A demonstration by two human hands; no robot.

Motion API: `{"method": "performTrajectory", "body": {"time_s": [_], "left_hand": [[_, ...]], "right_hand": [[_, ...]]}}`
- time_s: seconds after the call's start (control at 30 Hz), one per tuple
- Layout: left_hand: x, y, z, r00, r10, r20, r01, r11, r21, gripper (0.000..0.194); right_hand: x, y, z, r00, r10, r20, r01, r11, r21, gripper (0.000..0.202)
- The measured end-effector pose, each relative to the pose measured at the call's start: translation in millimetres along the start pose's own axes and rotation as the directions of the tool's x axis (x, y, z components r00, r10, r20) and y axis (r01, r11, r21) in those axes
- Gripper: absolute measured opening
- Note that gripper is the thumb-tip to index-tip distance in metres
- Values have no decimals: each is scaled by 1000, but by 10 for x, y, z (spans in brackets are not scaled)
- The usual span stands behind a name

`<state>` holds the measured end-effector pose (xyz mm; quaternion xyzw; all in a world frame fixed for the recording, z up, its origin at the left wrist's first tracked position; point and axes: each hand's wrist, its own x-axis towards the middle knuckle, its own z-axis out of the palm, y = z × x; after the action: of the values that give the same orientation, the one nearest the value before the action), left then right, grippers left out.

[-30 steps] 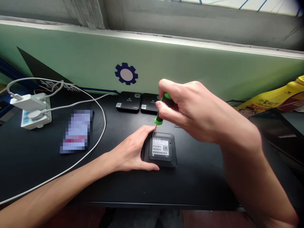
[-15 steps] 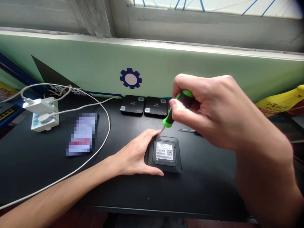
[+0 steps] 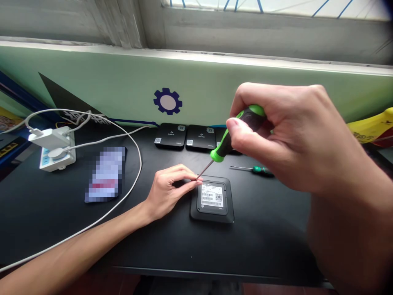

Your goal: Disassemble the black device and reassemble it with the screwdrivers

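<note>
A black and green screwdriver [image 3: 222, 143] is gripped by its handle in my right hand [image 3: 276, 135], its shaft slanting down to the left. My left hand [image 3: 166, 190] is closed in a pinch, with thumb and forefinger meeting around the screwdriver's tip. Anything small between those fingertips is too small to make out. Just under the pinch lies a flat black box [image 3: 211, 217], label side up, its upper left corner partly covered by my fingers. The white label [image 3: 211, 195] bears barcodes and a square code.
Similar black boxes [image 3: 170, 136] stand along the green back panel, one partly hidden behind my right hand. A second, green-handled screwdriver [image 3: 259, 169] lies to the right. On the left are a phone [image 3: 106, 174], a power strip [image 3: 52, 159] and a looping white cable [image 3: 140, 155].
My left hand has let go of the box's side and closed around the screwdriver's tip. My right hand has moved up and right, and the tip has shifted slightly left.
</note>
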<state>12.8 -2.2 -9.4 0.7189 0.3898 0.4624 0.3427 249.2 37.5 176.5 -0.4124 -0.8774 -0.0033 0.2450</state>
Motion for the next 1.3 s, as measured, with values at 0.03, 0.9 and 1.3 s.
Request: {"method": "performTrajectory", "body": {"time_s": [0.03, 0.9, 1.3], "left_hand": [[0, 2, 1, 1000, -3, -2, 3, 1000, -2, 11], [85, -43, 45, 992, 43, -117, -30, 993, 115, 19], [77, -84, 87, 997, 65, -48, -55, 981, 186, 11]], "right_hand": [[-1, -2, 4, 1000, -1, 6, 1, 1000, 5, 18], [-104, -162, -73, 971, -204, 126, 210, 977, -33, 23], [-111, -100, 70, 966, -218, 137, 231, 968, -93, 27]]}}
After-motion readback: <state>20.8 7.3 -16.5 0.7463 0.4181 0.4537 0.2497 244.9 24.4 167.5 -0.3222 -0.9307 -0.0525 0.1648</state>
